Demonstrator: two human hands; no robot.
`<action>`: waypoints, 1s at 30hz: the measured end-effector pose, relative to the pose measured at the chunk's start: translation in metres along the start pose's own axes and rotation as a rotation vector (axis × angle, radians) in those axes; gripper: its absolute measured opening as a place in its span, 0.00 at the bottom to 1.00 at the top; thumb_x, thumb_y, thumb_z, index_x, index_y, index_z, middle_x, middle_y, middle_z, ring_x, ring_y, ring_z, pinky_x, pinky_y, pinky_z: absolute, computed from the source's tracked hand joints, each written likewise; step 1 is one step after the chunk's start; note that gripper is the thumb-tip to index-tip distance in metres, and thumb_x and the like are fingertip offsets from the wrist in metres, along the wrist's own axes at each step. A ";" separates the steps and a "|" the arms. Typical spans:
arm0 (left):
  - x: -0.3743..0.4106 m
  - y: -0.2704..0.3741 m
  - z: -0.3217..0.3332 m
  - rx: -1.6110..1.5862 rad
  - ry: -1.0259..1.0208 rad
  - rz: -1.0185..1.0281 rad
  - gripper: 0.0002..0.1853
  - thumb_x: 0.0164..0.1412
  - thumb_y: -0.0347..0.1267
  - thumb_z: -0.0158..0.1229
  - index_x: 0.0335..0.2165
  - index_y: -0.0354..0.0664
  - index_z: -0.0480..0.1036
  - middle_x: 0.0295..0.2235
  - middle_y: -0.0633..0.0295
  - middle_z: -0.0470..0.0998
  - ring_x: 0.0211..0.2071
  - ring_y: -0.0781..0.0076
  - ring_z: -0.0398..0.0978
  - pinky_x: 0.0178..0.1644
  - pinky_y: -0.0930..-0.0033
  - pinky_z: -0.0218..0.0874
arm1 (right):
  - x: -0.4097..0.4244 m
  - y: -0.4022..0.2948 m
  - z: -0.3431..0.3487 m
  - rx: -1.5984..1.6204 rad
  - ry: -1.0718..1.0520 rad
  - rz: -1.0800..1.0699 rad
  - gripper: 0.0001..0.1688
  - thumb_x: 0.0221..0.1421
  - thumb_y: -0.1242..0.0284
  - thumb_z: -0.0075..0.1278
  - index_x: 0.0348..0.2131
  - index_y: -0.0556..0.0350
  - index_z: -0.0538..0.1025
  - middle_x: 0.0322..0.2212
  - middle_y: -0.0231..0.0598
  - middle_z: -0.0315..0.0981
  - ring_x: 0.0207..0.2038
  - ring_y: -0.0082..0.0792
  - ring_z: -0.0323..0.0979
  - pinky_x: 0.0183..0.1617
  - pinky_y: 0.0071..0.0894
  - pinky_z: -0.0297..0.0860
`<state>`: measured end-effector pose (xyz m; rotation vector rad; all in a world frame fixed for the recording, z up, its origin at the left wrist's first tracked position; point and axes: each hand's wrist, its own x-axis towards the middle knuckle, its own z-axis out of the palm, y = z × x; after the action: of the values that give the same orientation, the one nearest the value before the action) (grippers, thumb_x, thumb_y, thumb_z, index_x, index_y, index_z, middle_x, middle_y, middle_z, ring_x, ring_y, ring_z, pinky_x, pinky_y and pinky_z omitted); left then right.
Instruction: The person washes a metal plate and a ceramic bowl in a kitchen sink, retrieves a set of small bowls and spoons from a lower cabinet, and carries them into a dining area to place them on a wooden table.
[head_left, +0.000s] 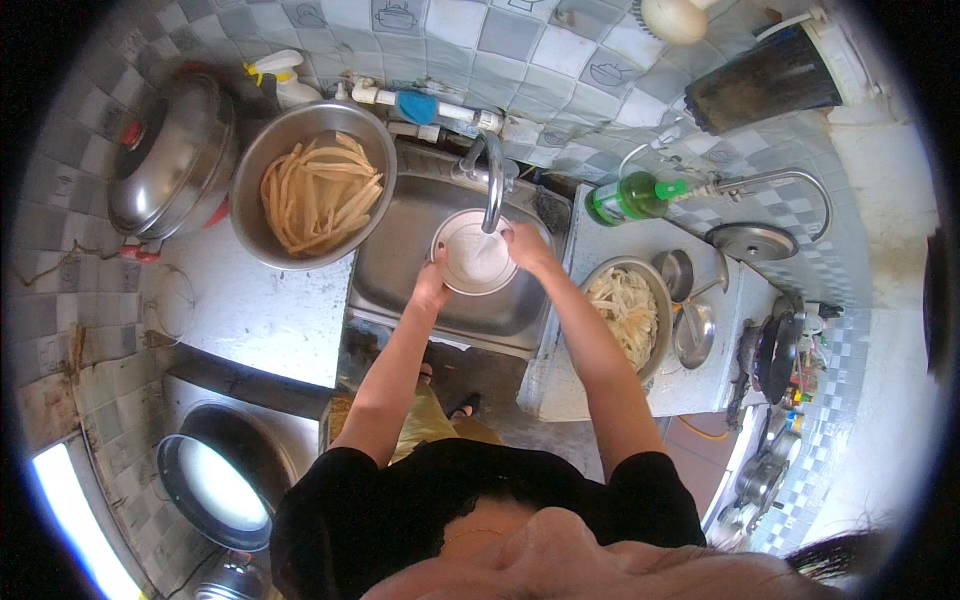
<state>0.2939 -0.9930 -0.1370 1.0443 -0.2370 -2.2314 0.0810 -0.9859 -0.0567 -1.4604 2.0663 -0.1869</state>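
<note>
Both my hands hold a white bowl (478, 264) by its rim, over the stainless steel sink (386, 277). My left hand (433, 276) grips its left side and my right hand (525, 244) its upper right side. The curved metal faucet (495, 176) reaches over the bowl, and a thin stream of water seems to fall into it. Left of the sink stands a metal basin (244, 199) with long pale strips of food (289, 202) in liquid. At the right, partly behind my right forearm, another metal bowl (664, 322) holds shredded pale food (622, 307).
A lidded steel pot (169, 165) and a white spray bottle (292, 86) stand at the left. On the right counter (559, 375) are a green bottle (630, 199), a small metal cup (673, 274) and a metal dish (696, 341). A large pan (217, 480) is at the lower left.
</note>
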 end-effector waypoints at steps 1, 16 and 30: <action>-0.003 0.004 0.008 -0.002 0.030 0.002 0.23 0.61 0.37 0.50 0.53 0.39 0.60 0.48 0.56 0.68 0.47 0.63 0.69 0.47 0.60 0.66 | -0.010 -0.002 0.009 0.070 0.122 0.033 0.25 0.49 0.69 0.47 0.45 0.64 0.66 0.36 0.64 0.70 0.42 0.60 0.68 0.47 0.50 0.64; -0.014 -0.013 0.033 -0.072 -0.023 0.283 0.24 0.51 0.18 0.46 0.49 0.36 0.61 0.41 0.56 0.70 0.39 0.66 0.71 0.39 0.67 0.66 | -0.011 -0.029 0.069 0.290 0.504 0.367 0.23 0.53 0.64 0.49 0.41 0.65 0.65 0.28 0.59 0.74 0.34 0.60 0.73 0.37 0.51 0.68; 0.023 -0.027 0.009 0.470 0.168 0.416 0.24 0.52 0.23 0.48 0.50 0.32 0.61 0.40 0.56 0.72 0.38 0.67 0.72 0.41 0.67 0.65 | 0.027 0.037 0.203 0.216 0.669 0.364 0.19 0.55 0.66 0.41 0.34 0.65 0.76 0.29 0.64 0.72 0.36 0.60 0.71 0.40 0.51 0.67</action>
<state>0.2628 -0.9877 -0.1566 1.2785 -0.8525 -1.7377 0.1552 -0.9519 -0.2484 -0.9360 2.6867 -0.8101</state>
